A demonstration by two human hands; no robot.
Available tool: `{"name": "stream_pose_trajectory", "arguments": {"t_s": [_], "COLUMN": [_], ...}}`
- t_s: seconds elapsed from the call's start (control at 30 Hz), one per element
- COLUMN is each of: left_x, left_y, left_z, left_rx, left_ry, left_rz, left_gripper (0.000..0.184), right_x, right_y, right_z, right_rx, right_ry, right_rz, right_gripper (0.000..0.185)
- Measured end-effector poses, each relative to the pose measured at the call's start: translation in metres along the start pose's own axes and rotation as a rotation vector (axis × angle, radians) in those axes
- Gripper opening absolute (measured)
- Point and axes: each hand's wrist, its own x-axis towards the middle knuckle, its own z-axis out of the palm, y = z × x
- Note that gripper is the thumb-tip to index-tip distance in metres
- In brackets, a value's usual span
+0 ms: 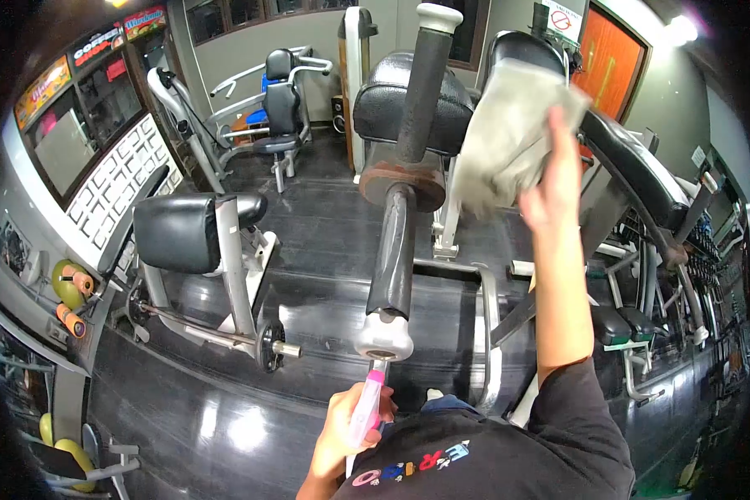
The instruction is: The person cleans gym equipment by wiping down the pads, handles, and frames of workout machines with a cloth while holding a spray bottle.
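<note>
My right hand (550,192) is raised at the upper right, its fingers closed on a grey cloth (508,137) that hangs down and looks smeared by motion. Low in the middle, close to my body, my left hand (346,417) is wrapped round a slim pink-and-white spray bottle (364,415). Just beyond the bottle stands a machine's padded black roller bar (392,258) with a rusty disc (402,183) midway and a silver end cap (383,335). The cloth is beside the bar's upper part, in front of black seat pads (412,104).
A black-padded bench (175,233) with a barbell (217,329) stands to the left. Farther back is a seated machine (283,108). On the right are another padded machine (633,167) and low seat pads (621,325). A metal frame tube (487,333) crosses the dark floor (325,292).
</note>
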Motion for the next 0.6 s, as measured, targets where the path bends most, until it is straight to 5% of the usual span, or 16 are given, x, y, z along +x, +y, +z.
{"name": "stream_pose_trajectory", "arguments": {"t_s": [0.07, 0.13, 0.17, 0.23, 0.27, 0.37, 0.6], "left_x": [0.005, 0.009, 0.011, 0.017, 0.018, 0.016, 0.015], "left_y": [0.0, -0.003, -0.001, -0.001, -0.001, -0.005, -0.012], "left_z": [-0.002, -0.001, -0.003, -0.003, -0.003, -0.003, 0.004], "left_rx": [0.0, -0.035, 0.013, 0.012, 0.013, -0.018, -0.079], "left_ry": [-0.025, -0.042, -0.079, -0.114, -0.145, -0.135, -0.143], "left_rz": [0.041, 0.016, -0.009, 0.022, 0.042, -0.016, 0.13], "left_gripper": [0.08, 0.073, 0.065, 0.062, 0.059, 0.055, 0.068], "right_x": [-0.001, 0.0, 0.036, 0.012, 0.018, 0.029, 0.011], "right_y": [-0.022, -0.026, -0.022, -0.014, 0.01, 0.014, 0.012], "right_z": [0.023, 0.044, 0.049, 0.077, 0.076, 0.078, 0.095], "right_rx": [0.008, -0.5, -0.833, -1.508, -1.398, -1.481, -1.757], "right_ry": [-0.133, -0.26, -0.459, -0.544, -0.704, -0.892, -1.072], "right_rz": [-0.335, -0.752, -1.422, -1.503, -1.276, -1.39, -1.195], "right_gripper": [0.042, 0.029, 0.032, 0.042, 0.036, 0.026, 0.011]}}
